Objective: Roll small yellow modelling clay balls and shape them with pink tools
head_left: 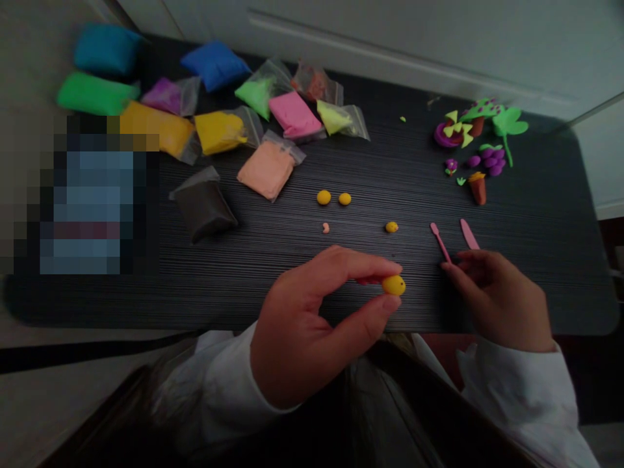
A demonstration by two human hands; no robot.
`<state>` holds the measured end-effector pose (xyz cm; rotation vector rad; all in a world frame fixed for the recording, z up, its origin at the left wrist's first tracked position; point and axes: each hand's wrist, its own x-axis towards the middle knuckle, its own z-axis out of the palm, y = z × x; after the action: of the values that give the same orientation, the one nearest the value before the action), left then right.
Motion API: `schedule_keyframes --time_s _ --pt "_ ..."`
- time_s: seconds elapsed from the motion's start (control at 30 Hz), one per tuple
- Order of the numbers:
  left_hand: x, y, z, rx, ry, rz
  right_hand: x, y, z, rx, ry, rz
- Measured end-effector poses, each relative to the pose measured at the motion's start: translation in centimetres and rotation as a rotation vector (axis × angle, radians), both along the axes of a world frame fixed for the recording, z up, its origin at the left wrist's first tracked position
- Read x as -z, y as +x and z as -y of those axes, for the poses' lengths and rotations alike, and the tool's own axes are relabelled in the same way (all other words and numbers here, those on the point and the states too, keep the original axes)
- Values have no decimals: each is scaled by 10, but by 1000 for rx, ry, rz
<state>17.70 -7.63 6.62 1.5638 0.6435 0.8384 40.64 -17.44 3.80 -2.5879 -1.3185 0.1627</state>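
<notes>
My left hand (316, 318) is closed in a pinch, with a small yellow clay ball (394, 285) between thumb and fingertips. A dark dot marks the ball's right side. At the right, my right hand (502, 296) has its thumb and forefinger around the lower end of a thin pink clay tool (441, 242); its other fingers are curled and partly hidden. A pink plastic knife (468, 234) lies just beyond that hand. Above my left hand rest a small yellow clay piece with dots (391, 227), two plain yellow balls (324, 197) and a curved peach bit (326, 228).
Bags of coloured clay, including peach (268, 169), pink (295, 115) and black (205, 205), cover the left and back of the dark table (361, 169). Finished clay pieces, among them purple grapes (493, 159) and a brown cone (478, 188), stand back right. A blurred-out patch (92, 201) lies left.
</notes>
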Motion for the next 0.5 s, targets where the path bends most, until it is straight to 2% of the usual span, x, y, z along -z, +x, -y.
schedule_keyframes --time_s 0.13,0.23,0.4,0.47,0.5 --pt "0 0 0 -4 15 24 -4 0 -3 -51 -137 7" --pt "-3 -1 1 13 20 49 -8 -2 -10 -27 -187 31" --pt "-9 -3 1 11 15 64 -11 4 -10 102 -63 -107" --pt "-11 -3 2 1 27 75 -15 4 -6 150 71 -217" --pt "-12 -3 2 -8 34 85 -18 1 -4 174 187 -306"
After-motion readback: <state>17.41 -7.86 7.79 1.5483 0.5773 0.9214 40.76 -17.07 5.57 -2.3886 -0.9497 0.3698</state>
